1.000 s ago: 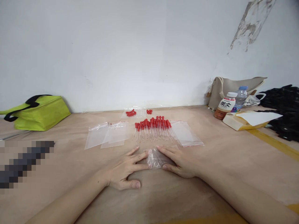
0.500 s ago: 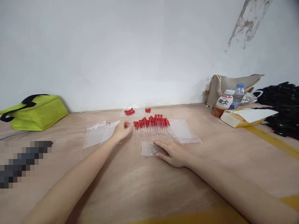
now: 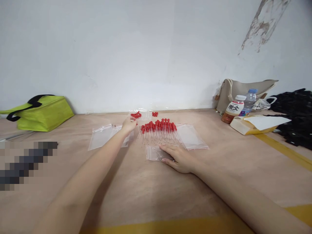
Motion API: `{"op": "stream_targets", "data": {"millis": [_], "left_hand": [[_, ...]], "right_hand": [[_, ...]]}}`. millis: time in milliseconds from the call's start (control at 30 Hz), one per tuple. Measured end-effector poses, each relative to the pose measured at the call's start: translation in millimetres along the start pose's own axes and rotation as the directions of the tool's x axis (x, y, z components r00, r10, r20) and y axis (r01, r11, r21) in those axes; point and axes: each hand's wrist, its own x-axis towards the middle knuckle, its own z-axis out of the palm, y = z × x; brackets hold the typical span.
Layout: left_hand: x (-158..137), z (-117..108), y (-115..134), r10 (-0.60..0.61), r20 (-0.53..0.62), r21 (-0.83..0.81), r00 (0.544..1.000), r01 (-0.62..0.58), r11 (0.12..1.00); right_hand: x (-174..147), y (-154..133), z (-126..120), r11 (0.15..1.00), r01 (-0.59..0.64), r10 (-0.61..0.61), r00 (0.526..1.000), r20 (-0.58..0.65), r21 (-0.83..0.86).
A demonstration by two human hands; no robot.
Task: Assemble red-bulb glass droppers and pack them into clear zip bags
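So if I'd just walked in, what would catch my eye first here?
Probably the cluster of thin red-topped tubes in the middle of the brown surface, just beyond the right hand, which rests on a clear bag. After that, likely the lime-green bag at the picture's far left and the black heap at its far right.
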Motion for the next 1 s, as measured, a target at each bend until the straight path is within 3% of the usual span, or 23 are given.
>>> {"op": "stream_targets", "data": {"millis": [167, 233, 333, 500, 667, 833, 1000], "left_hand": [[-64.7, -39.1, -9.5, 0.154, -0.056, -0.245, 0.986, -0.164, 0.956], [-93.5, -47.7, -21.7, 0.202, -0.072, -0.391, 0.977, -0.214, 0.895], [-122.0, -49.6, -39.1, 0.203, -0.086, -0.542, 0.975, -0.217, 0.812], [-132.1, -38.4, -46.1, 0.202, -0.061, -0.620, 0.978, -0.196, 0.760], [-140.5, -30.1, -41.6, 0.257, 0.091, -0.574, 0.962, -0.160, 0.803], [-148.5, -26.9, -45.3, 0.327, 0.373, -0.312, 0.868, -0.214, 0.926], [-147.3, -26.1, -45.1, 0.282, 0.415, -0.151, 0.865, -0.240, 0.959]], "right_hand": [[-0.5, 2.6, 0.0, 1.000, 0.013, -0.013, 1.000, 0.008, -0.027], [-0.4, 3.0, 0.3, 0.999, 0.025, -0.024, 1.000, 0.009, -0.033], [-0.6, 2.0, 0.6, 0.999, 0.025, -0.025, 1.000, -0.007, -0.032], [-2.0, -0.6, 0.3, 0.999, 0.030, -0.031, 0.999, -0.020, -0.032], [-1.9, 0.4, 1.3, 1.000, 0.002, -0.003, 1.000, -0.012, -0.019], [-0.8, -1.1, 1.5, 1.000, 0.025, -0.025, 1.000, -0.017, -0.005], [-0.2, -5.4, 1.5, 0.999, 0.035, -0.035, 0.999, 0.008, 0.021]]}}
